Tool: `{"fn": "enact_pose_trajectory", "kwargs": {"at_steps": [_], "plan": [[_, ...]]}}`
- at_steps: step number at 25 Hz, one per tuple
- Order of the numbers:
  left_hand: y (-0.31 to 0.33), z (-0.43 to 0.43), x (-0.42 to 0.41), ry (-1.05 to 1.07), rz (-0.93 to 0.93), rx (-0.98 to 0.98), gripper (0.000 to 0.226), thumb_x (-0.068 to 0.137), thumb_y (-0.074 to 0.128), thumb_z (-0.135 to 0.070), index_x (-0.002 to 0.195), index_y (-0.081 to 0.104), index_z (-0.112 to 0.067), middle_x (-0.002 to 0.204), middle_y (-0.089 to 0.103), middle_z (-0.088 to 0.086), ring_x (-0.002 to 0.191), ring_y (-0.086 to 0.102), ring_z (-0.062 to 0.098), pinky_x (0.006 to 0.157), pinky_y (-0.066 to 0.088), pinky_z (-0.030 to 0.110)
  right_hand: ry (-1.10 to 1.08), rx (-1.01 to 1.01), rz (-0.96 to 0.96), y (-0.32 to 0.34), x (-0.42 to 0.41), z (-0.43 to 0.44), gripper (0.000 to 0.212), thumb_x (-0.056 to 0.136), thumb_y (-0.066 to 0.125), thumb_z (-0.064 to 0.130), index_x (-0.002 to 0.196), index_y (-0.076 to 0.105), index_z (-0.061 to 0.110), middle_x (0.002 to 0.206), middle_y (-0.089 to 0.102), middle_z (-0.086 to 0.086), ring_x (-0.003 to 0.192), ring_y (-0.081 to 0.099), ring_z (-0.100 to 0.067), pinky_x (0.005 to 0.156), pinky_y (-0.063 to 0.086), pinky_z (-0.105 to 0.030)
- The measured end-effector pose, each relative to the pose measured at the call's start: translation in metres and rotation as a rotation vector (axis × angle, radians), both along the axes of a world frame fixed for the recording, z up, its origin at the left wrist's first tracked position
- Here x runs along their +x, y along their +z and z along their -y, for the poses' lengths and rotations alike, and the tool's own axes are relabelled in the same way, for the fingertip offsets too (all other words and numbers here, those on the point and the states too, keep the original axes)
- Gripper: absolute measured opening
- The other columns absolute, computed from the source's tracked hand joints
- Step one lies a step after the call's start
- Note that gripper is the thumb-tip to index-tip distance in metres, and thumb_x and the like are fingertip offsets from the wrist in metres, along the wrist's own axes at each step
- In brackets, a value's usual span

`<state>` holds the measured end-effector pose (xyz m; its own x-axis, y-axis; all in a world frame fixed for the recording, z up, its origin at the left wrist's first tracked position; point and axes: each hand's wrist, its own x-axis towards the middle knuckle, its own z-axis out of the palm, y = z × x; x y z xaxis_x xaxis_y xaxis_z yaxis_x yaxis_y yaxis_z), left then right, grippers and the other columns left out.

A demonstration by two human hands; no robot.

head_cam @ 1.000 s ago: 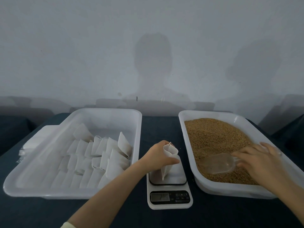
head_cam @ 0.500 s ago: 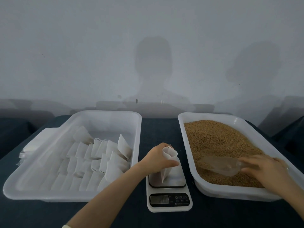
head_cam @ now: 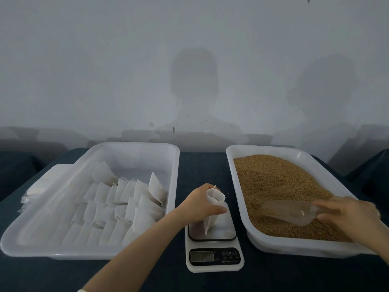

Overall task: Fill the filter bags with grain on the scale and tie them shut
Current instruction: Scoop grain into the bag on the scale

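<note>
My left hand holds a white filter bag upright on the platform of a small digital scale, its mouth open at the top. My right hand grips the handle of a clear plastic scoop. The scoop lies on its side on the brown grain in the white tray on the right, its mouth pointing left towards the scale.
A white tray on the left holds several filled filter bags in rows. A stack of flat white bags lies just outside its left rim. Dark cloth covers the table; a grey wall stands behind.
My right hand has closed round the scoop's handle and drawn it a little to the right over the grain. My left hand still holds the bag on the scale.
</note>
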<state>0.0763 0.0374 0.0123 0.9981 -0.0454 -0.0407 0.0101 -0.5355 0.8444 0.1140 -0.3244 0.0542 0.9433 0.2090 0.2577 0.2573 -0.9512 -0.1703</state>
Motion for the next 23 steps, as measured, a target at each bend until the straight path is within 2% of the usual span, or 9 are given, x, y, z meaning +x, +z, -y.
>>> {"fn": "enact_pose_trajectory", "kwargs": {"at_steps": [4, 7, 10, 13, 18, 23], "plan": [[0.001, 0.001, -0.001, -0.001, -0.007, 0.001, 0.053, 0.076, 0.076, -0.041, 0.116, 0.042, -0.036, 0.104, 0.053, -0.013, 0.09, 0.056, 0.008, 0.069, 0.044, 0.013, -0.064, 0.02, -0.068, 0.005, -0.006, -0.001, 0.046, 0.065, 0.084, 0.026, 0.092, 0.062, 0.055, 0.083, 0.058, 0.031, 0.077, 0.052, -0.001, 0.074, 0.047, -0.036], [0.001, 0.001, -0.002, -0.007, -0.013, 0.008, 0.053, 0.076, 0.075, -0.041, 0.117, 0.044, -0.034, 0.104, 0.053, -0.013, 0.091, 0.056, 0.009, 0.07, 0.045, 0.014, -0.088, 0.154, -0.167, 0.008, -0.012, -0.001, 0.05, 0.069, 0.081, 0.027, 0.085, 0.054, 0.065, 0.087, 0.059, 0.031, 0.082, 0.052, 0.001, 0.076, 0.044, -0.032], [0.002, 0.002, -0.003, -0.014, -0.024, 0.012, 0.06, 0.076, 0.075, -0.041, 0.126, 0.045, -0.029, 0.111, 0.055, -0.008, 0.097, 0.056, 0.011, 0.075, 0.046, 0.018, -0.046, 0.334, -0.221, 0.011, -0.014, -0.003, 0.046, 0.07, 0.079, 0.026, 0.083, 0.06, 0.066, 0.1, 0.068, 0.016, 0.096, 0.058, -0.011, 0.095, 0.044, -0.043], [0.004, 0.003, -0.003, -0.029, -0.029, 0.021, 0.063, 0.078, 0.075, -0.039, 0.131, 0.044, -0.025, 0.114, 0.055, -0.006, 0.1, 0.056, 0.011, 0.078, 0.046, 0.019, -0.005, 0.397, -0.209, 0.027, -0.013, -0.015, 0.042, 0.069, 0.077, 0.031, 0.083, 0.061, 0.067, 0.099, 0.069, 0.018, 0.098, 0.059, -0.011, 0.099, 0.043, -0.047], [0.007, 0.004, -0.006, -0.037, -0.043, 0.013, 0.062, 0.079, 0.075, -0.036, 0.132, 0.044, -0.025, 0.119, 0.056, -0.002, 0.105, 0.057, 0.014, 0.088, 0.05, 0.026, 0.149, 0.345, -0.186, 0.063, -0.007, -0.058, 0.036, 0.071, 0.075, 0.031, 0.085, 0.059, 0.06, 0.085, 0.062, 0.032, 0.085, 0.056, 0.01, 0.09, 0.044, -0.029], [0.008, 0.005, -0.007, -0.06, -0.018, 0.01, 0.051, 0.08, 0.074, -0.034, 0.123, 0.048, -0.025, 0.11, 0.058, -0.006, 0.096, 0.057, 0.009, 0.082, 0.049, 0.021, 0.28, 0.196, -0.163, 0.076, 0.001, -0.099, 0.035, 0.073, 0.075, 0.031, 0.089, 0.057, 0.057, 0.087, 0.065, 0.026, 0.085, 0.058, 0.008, 0.084, 0.046, -0.018]]}}
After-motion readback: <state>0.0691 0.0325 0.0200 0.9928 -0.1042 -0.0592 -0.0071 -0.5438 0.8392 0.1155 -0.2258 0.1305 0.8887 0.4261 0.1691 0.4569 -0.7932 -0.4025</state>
